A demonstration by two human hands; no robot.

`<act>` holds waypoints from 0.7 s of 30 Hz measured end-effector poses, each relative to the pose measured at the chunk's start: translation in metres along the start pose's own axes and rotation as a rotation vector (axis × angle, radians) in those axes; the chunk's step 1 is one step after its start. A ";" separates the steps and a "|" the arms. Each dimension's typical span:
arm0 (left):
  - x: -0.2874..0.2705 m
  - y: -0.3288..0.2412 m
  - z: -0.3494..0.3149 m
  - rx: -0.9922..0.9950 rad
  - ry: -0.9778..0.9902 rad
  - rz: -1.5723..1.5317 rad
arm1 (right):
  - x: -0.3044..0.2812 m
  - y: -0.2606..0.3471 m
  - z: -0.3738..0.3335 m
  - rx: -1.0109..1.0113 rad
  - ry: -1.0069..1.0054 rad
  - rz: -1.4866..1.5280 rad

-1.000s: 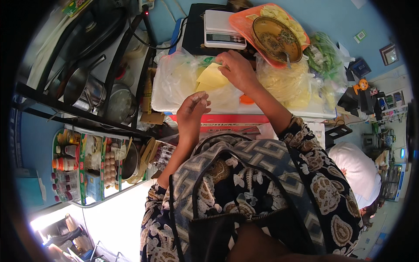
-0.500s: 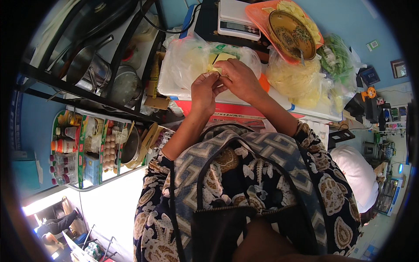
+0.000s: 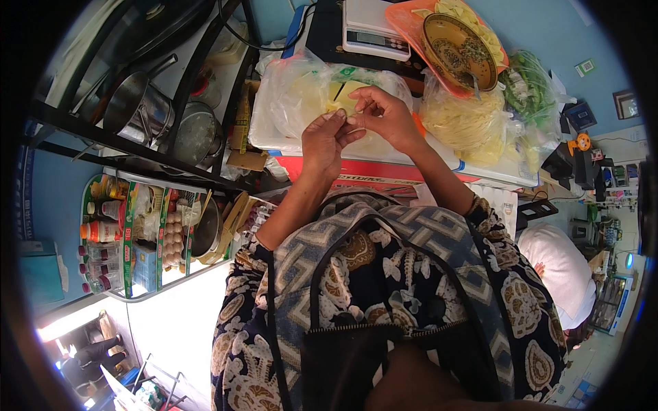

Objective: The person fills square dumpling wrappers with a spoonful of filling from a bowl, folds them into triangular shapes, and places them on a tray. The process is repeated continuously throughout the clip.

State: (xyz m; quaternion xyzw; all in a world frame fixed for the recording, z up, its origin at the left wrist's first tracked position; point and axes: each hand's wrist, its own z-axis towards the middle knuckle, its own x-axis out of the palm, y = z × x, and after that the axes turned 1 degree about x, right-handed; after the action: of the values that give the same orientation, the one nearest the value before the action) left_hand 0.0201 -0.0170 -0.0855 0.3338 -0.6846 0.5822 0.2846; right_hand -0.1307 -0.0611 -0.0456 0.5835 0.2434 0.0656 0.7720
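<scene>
Both of my hands meet over a clear plastic bag on the white-topped surface. My left hand is closed, its thumb and fingers pinching a small pale yellow dough wrapper, mostly hidden by the fingers. Close against those fingertips is my right hand, thumb and forefinger pressed together and the other fingers curled; what lies in its pinch is hidden. Just beyond them, flat yellow dough sheets lie at the bag. To the far right a brown bowl of speckled filling with a spoon rests on an orange tray.
A white kitchen scale stands at the back. Bagged yellow noodles and bagged greens sit at right. On the left, a black rack holds pots; below are eggs and bottles. Someone in white is at right.
My right hand has shifted slightly right and back from the dough, with its fingers lifted. More of the yellow sheets shows. My left hand has barely moved.
</scene>
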 end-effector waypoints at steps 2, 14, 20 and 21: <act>0.002 0.000 -0.001 -0.004 -0.003 0.003 | -0.003 -0.005 0.001 0.043 0.006 0.071; 0.007 0.007 0.002 0.111 -0.017 0.208 | -0.016 -0.002 0.007 0.246 0.030 0.204; 0.011 0.001 -0.002 0.151 -0.022 0.195 | -0.031 -0.023 0.018 0.153 -0.146 0.198; 0.010 -0.004 -0.006 0.153 -0.033 0.171 | -0.032 -0.024 0.023 0.113 -0.203 0.175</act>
State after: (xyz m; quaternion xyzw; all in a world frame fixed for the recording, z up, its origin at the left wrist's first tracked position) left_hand 0.0169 -0.0124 -0.0745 0.3046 -0.6688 0.6491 0.1963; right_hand -0.1530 -0.1010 -0.0540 0.6487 0.1157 0.0595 0.7498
